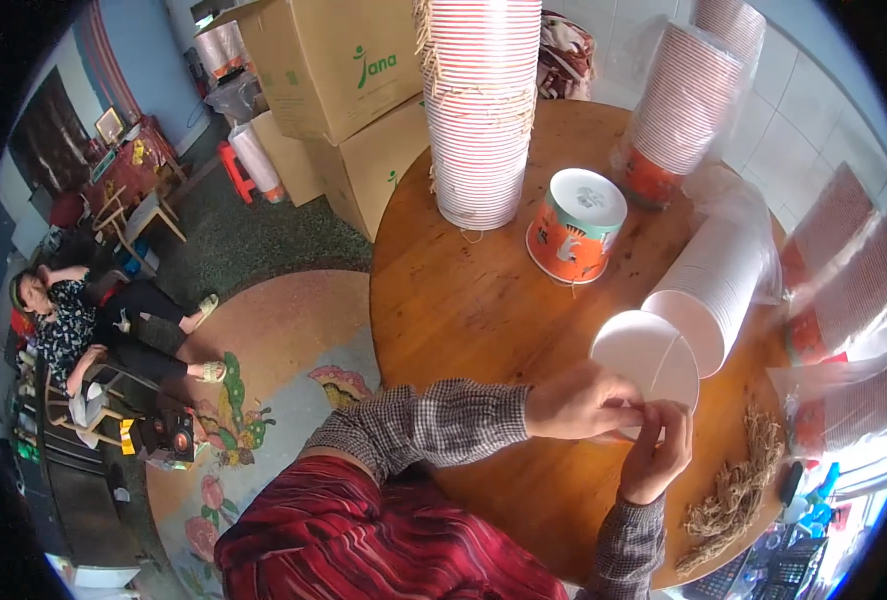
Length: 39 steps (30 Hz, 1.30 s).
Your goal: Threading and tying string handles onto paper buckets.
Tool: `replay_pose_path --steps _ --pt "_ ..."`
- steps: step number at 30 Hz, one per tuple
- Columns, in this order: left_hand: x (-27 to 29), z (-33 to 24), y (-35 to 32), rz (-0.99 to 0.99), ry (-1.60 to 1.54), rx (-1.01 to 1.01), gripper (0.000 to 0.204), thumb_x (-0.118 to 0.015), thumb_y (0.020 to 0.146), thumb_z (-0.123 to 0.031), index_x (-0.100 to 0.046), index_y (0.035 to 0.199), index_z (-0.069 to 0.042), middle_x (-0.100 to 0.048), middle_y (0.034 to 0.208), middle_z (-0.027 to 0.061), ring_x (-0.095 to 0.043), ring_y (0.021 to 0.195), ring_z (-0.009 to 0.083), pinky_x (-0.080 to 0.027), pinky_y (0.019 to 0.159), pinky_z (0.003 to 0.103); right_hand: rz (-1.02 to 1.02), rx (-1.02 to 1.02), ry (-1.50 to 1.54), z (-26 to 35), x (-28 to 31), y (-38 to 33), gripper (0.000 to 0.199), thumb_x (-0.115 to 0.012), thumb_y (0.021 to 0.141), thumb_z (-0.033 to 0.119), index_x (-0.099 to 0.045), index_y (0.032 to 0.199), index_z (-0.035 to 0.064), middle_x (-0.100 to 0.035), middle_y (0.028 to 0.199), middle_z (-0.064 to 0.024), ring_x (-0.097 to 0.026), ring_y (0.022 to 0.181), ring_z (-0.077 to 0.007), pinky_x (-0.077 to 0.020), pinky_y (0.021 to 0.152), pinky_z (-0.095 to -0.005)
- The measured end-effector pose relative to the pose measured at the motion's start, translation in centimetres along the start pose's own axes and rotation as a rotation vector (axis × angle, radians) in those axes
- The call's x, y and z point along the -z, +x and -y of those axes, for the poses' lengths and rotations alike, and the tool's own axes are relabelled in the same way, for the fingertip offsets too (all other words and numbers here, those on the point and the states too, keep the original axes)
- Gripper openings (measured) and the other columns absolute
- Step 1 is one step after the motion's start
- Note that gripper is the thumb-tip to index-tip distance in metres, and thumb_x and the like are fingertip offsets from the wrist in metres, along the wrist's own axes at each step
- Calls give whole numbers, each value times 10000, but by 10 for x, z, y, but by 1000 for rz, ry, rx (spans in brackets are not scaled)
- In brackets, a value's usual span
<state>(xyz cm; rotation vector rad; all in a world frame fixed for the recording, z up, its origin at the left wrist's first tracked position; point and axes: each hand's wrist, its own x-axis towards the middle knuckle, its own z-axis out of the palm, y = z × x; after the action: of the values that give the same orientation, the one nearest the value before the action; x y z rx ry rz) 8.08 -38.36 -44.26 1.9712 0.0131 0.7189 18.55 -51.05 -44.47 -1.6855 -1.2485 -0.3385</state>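
A white paper bucket (632,345) stands on the round wooden table, its open mouth facing up toward me. My left hand (582,402) and my right hand (661,450) meet at the bucket's near rim, fingertips pinched close together. A thin pale strand (675,353) runs up from the fingertips across the bucket's white inside. Both hands appear closed on this strand; the exact grip is hidden by the fingers. Just beyond lies a nested stack of white buckets (709,295) on its side, partly in clear plastic. To the right of my hands is a bundle of brown straw-like twine (739,490).
An upturned orange-and-green printed bucket (576,228) and a tall bucket stack (481,120) stand farther back on the table (454,310). Plastic-wrapped stacks (679,105) line the right side. Cardboard boxes (334,80) are behind. A seated person (84,330) is at the left.
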Motion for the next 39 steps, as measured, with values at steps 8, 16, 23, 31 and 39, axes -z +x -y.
replay_pose_path --steps 8,16,23,31,39 --pt "-15 1 -6 -46 -29 10 105 -665 823 -115 -612 803 -27 -580 609 125 -595 550 241 -442 510 352 -70 -72 71 -8 -3 -18 27 -591 851 1 -570 833 -1 -573 780 -120 -588 695 -267 -480 619 -351" --pt "-22 3 -11 -125 119 -31 84 -658 789 -77 -605 745 -29 -579 639 95 -572 580 204 -445 537 331 -106 -68 42 -4 -7 -17 51 -598 823 -27 -566 817 12 -570 774 -136 -591 669 -310 -478 588 -355" --pt "-30 15 -16 -158 -108 82 110 -592 889 -33 -645 968 23 -651 827 110 -652 687 134 -514 576 254 -101 -286 389 -16 2 -14 32 -591 897 12 -609 915 -7 -635 807 -69 -617 705 -150 -501 637 -266" --pt "-24 7 -22 -132 -178 12 59 -584 894 3 -618 936 29 -630 929 74 -597 760 101 -488 666 223 184 -164 451 -14 18 -15 327 -538 836 -78 -614 1129 46 -662 969 -112 -668 815 -223 -538 670 -332" --pt "-11 -14 -29 -38 -246 278 131 -540 956 -106 -602 999 1 -636 862 17 -553 733 41 -453 622 192 152 -118 371 -15 17 -17 114 -623 841 2 -611 952 25 -637 915 -97 -659 779 -259 -531 642 -327"
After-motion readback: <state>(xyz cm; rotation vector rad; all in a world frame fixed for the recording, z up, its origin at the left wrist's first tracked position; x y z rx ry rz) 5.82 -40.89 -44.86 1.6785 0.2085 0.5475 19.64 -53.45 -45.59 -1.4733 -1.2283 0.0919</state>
